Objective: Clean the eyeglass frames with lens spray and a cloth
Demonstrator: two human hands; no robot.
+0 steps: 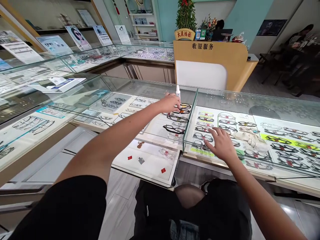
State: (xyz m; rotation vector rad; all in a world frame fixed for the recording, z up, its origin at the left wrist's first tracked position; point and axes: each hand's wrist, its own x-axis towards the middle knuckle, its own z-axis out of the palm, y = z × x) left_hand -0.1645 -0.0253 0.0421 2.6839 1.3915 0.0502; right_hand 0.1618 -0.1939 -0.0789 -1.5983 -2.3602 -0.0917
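Observation:
My left hand [170, 102] reaches over the glass counter with its fingers curled around the lower part of a small white bottle [178, 90], which is upright. The fingers hide the bottle's base. Below that hand, several black-framed eyeglasses [174, 129] lie in a row in the display. My right hand [222, 144] is open, fingers spread, over the counter's glass top near its front edge, holding nothing. Just to its right lies a crumpled whitish cloth [251, 140]. Beneath the right hand are more rows of eyeglasses [203, 136].
A display drawer [150, 166] is pulled out toward my knees, with small red tags and clear glasses [167, 153] in it. An upright glass divider [190, 120] parts the display. Behind stands a wooden cashier desk [212, 53]; a folded card [62, 85] lies at left.

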